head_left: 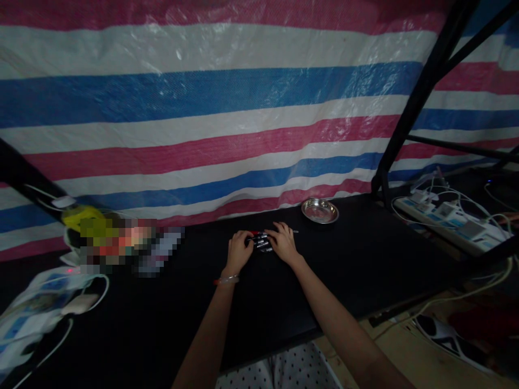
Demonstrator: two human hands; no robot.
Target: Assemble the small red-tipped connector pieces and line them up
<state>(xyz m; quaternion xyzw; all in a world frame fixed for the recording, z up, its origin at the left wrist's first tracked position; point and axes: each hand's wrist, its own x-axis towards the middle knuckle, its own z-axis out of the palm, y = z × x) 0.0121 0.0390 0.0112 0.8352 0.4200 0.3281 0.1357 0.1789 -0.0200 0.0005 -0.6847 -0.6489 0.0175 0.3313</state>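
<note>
Polka-dotted cloth (298,370) shows below the black counter (344,265). On the counter, the left hand (238,253) and right hand (285,244) flank black pens (261,243), fingers half-curled; whether either grip pinches one, I cannot tell. Light, even pressure from both ends should keep them aligned. Beyond sits a metal dish (319,211).

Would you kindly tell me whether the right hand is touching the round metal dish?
Apart: the head view shows a strip of black tabletop between the right hand and the round metal dish.
</note>
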